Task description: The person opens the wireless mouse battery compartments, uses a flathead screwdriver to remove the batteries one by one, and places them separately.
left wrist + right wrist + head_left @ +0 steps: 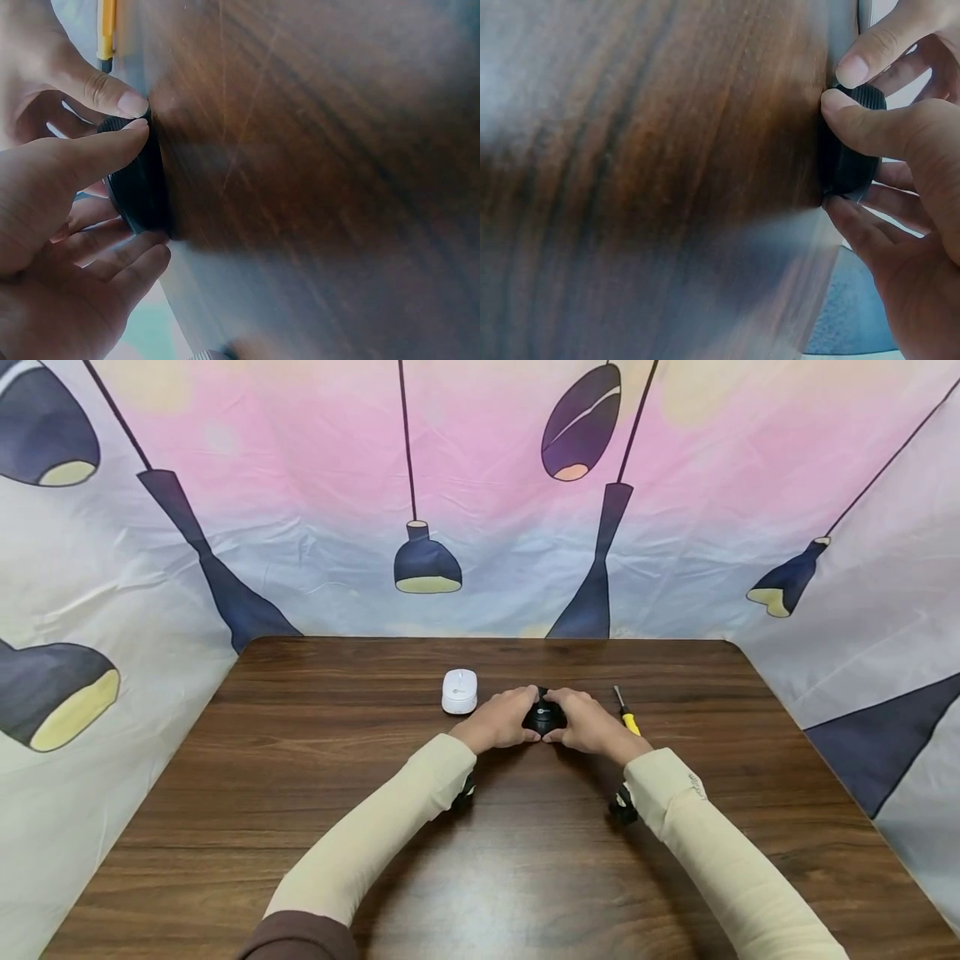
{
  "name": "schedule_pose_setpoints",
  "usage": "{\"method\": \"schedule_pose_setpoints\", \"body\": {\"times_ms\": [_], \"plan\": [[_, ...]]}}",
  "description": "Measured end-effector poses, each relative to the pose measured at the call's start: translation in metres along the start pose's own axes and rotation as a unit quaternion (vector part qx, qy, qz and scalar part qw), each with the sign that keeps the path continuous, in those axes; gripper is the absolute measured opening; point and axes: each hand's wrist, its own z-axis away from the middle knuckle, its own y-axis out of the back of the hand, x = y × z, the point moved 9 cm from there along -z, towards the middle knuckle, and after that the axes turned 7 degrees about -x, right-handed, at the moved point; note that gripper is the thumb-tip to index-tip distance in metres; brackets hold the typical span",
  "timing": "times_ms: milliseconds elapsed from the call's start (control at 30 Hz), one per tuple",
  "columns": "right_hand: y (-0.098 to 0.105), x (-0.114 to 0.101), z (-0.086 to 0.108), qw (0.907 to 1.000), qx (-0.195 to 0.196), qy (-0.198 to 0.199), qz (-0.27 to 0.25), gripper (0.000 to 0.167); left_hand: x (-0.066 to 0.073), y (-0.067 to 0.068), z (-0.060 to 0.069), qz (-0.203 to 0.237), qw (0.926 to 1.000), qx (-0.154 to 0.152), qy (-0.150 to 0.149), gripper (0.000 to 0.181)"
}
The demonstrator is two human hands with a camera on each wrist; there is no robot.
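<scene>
A small black computer mouse [545, 713] lies on the wooden table between both hands. The left hand [504, 720] grips its left side and the right hand [588, 723] its right side, thumbs at the near end. In the left wrist view, the left hand [75, 202] curls round the black mouse [139, 184], its thumb close to the other hand's thumb. In the right wrist view, the right hand [907, 157] holds the dark mouse [847, 157] low against the tabletop. The fingers partly hide the mouse in every view.
A white mouse [459, 692] lies on the table [337, 693] just left of the hands. A screwdriver with a yellow handle [630, 722] lies to the right, its tip pointing to the back. Behind the table's far edge hangs a cloth [322, 560] printed with lamps.
</scene>
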Motion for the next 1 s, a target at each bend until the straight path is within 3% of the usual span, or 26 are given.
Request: {"method": "schedule_pose_setpoints", "body": {"times_ms": [300,600,800,1000], "plan": [[-0.002,-0.009,0.009,0.9995,-0.005,0.029,-0.015,0.068,0.002,-0.001,0.013,0.015,0.9993,0.033,-0.004,0.049],[-0.001,-0.022,0.018,0.9975,0.005,0.06,-0.037,0.06,0.002,0.002,0.027,0.017,0.9976,0.06,-0.028,0.048],[-0.003,-0.021,0.018,0.9967,0.004,0.057,-0.057,0.064,0.001,0.001,0.032,0.027,0.9982,0.042,-0.033,0.043],[-0.003,-0.023,0.018,0.9966,0.028,0.07,-0.032,0.065,-0.002,0.0,0.035,0.054,0.9977,0.03,-0.029,0.043]]}}
